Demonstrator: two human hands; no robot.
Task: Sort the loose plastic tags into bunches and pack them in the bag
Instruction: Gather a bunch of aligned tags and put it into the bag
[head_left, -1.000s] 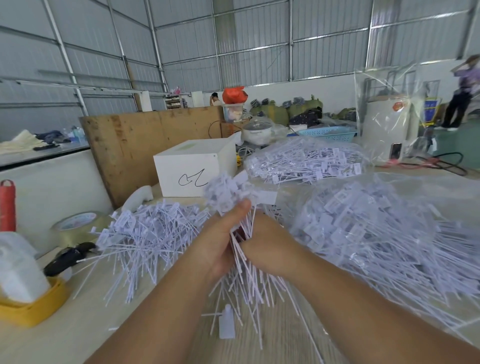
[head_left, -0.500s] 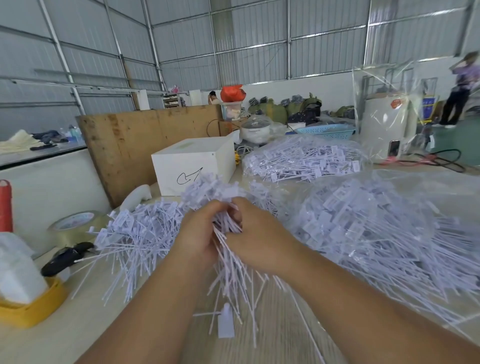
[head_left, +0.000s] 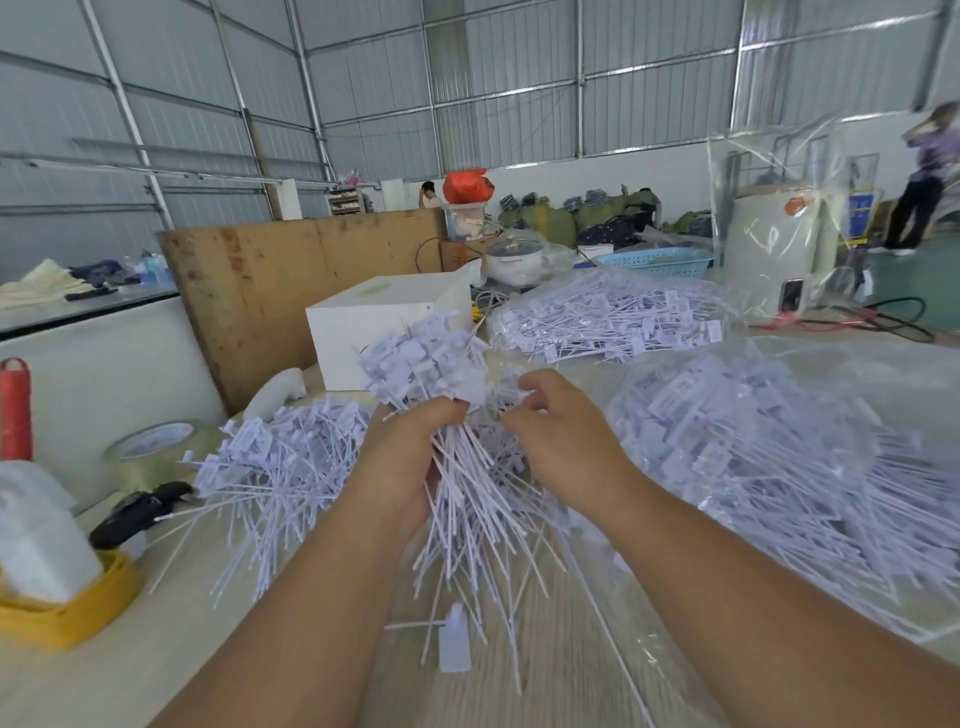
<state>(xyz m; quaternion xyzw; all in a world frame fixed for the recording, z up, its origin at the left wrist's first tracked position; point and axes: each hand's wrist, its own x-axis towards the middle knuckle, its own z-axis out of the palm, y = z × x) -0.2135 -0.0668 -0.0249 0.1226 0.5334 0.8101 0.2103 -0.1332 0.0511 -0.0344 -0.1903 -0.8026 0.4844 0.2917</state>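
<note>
Gathering white plastic tags, the left hand (head_left: 410, 467) grasps a bunch (head_left: 441, 395) upright above the middle of the table (head_left: 104, 670), heads up and tails fanning down. The right hand (head_left: 566, 441) has come off the bunch since a second ago; it now hovers just beside it with fingers loosely curled, grasping nothing. The bunch has also risen a little. This suggests one bunch is nearly formed but not yet packed. Loose tags (head_left: 270, 467) lie toward the table's left edge. Clear bags of tags (head_left: 779, 467) fill the right side, where the bunch likely goes.
</note>
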